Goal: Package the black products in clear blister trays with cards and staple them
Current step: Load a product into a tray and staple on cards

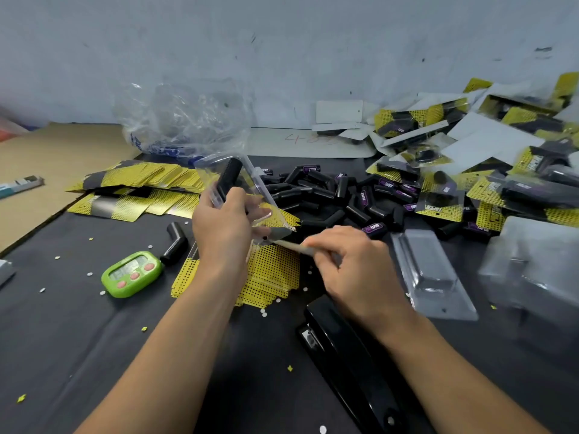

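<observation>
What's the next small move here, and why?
Probably slide the card pinched by the right hand into the clear tray. The left hand holds that tray raised with a black product seated in it, the card's edge sits just below it, and the stapler lies untouched nearby.

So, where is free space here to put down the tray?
Free: the dark mat between the green timer and the near edge; the cardboard left of the spread cards. Crowded: black products at centre, finished packs right, stapler near right.
</observation>
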